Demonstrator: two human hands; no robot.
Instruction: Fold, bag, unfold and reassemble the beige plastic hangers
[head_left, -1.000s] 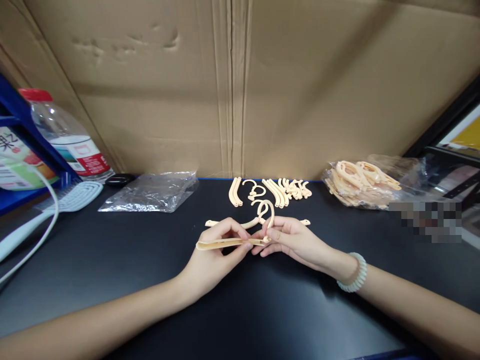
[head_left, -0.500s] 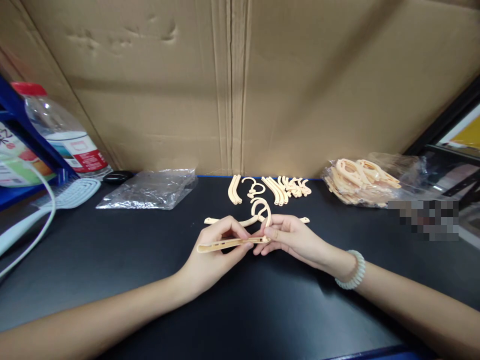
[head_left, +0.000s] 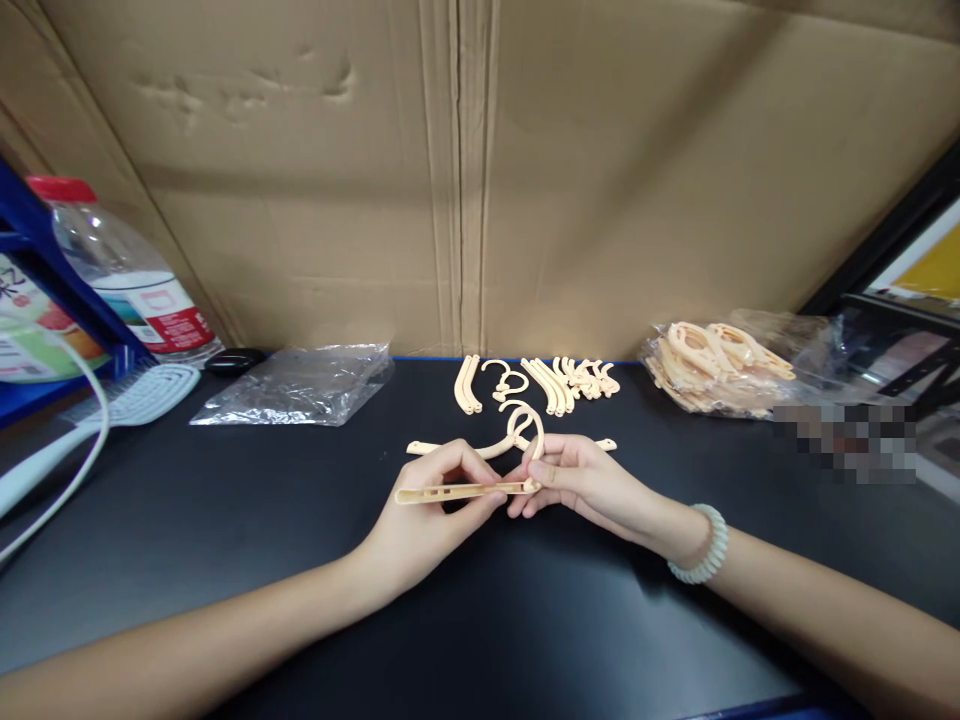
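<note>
While L hand [head_left: 424, 505] grips 1 pc [head_left: 450, 492] (slotted), R hand [head_left: 585, 482] pinches 1 hook [head_left: 539, 440], 1 hanger [head_left: 491, 450] behind.

Black tabletop [head_left: 480, 630], beige hanger pieces [head_left: 553, 388], clear bag [head_left: 296, 385], pale hairbrush [head_left: 159, 393]

room: near tabletop [head_left: 487, 620]; blocked ahead: hanger [head_left: 499, 448], cardboard wall [head_left: 637, 180]; left: brush [head_left: 154, 393], bottle [head_left: 157, 300]; right: filled bag [head_left: 712, 370]

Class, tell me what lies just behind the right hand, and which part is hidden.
A pale hanger lies behind the right hand. Its right end sticks out past the hand; the stretch leading to that end is covered.
</note>
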